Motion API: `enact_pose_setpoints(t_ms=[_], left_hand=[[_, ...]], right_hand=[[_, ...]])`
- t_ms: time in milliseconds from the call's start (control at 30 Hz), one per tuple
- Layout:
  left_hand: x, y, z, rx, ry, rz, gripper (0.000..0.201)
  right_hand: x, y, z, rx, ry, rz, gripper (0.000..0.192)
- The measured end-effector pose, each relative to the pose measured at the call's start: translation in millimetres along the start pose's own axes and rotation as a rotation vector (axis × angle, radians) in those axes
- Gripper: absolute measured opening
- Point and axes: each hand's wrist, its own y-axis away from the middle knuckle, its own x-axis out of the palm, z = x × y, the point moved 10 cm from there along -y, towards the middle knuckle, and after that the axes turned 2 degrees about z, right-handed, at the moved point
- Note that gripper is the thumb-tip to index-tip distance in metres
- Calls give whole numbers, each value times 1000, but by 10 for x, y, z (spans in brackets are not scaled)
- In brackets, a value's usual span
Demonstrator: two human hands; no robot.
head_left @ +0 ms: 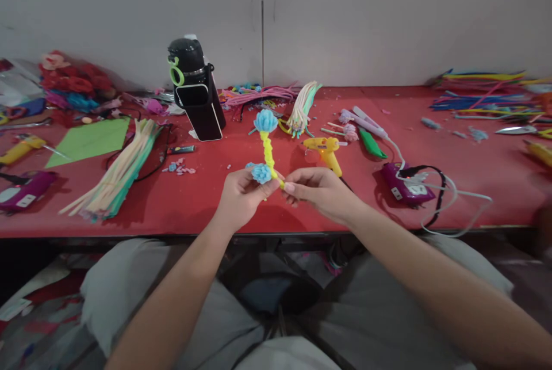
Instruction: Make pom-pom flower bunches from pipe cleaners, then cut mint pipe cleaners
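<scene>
The left hand (241, 194) is closed on a small blue fluffy ball (261, 173) in the middle of the frame; the right hand (321, 190) is pinched on the bottom of a yellow fuzzy stem (269, 154) topped by a blue pom-pom (265, 121); a yellow glue gun (324, 148) is seen just behind on the red table (194, 203).

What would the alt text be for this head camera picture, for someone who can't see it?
Two bare hands, left hand and right hand, hold a yellow twisted stem with fluffy blue flower heads above a red table. A yellow glue gun, pipe-cleaner bundles and a black bottle lie around.
</scene>
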Motion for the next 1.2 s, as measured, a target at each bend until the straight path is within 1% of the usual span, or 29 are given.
enact_pose_setpoints(t_ms=[100, 167, 233, 333, 500, 567, 667, 733, 800, 867, 933, 1000, 1067, 1133, 1200], left_hand=[[119, 11, -21, -1, 28, 139, 15], [186, 31, 13, -33, 73, 217, 17], [219, 49, 55, -73, 134, 262, 19], [235, 60, 76, -105, 218, 296, 20], [287, 75, 68, -115, 268, 390, 17], [287, 74, 87, -113, 257, 400, 17], [247, 51, 129, -109, 244, 347, 18], [227, 35, 140, -101, 245, 303, 19], [199, 15, 133, -80, 205, 246, 19], [142, -7, 106, -43, 113, 158, 18], [61, -20, 85, -19, 22, 45, 18], [-1, -19, 81, -20, -35, -45, 18], [-19, -15, 78, -31, -97, -81, 19], [-12, -12, 45, -25, -181, -84, 20], [-4, -8, -10, -5, -251, -84, 21]], right_hand=[[135, 12, -192, 171, -221, 150, 27], [238, 39, -273, 236, -328, 235, 28], [316, 55, -310, 251, -404, 281, 29], [403, 72, -317, 242, -462, 327, 29], [433, 101, -308, 258, -426, 356, 27], [418, 103, -313, 268, -407, 347, 27], [382, 81, -305, 246, -386, 299, 27], [336, 49, -285, 204, -377, 230, 29], [264, 14, -255, 149, -341, 135, 31], [169, -12, -202, 72, -261, 22, 34], [77, -14, -128, -12, -143, -87, 35], [21, 2, -59, -79, -15, -164, 35], [-5, 26, -2, -127, 101, -212, 34], [-24, 53, 45, -163, 191, -250, 33], [-21, 66, 66, -172, 248, -255, 32]])
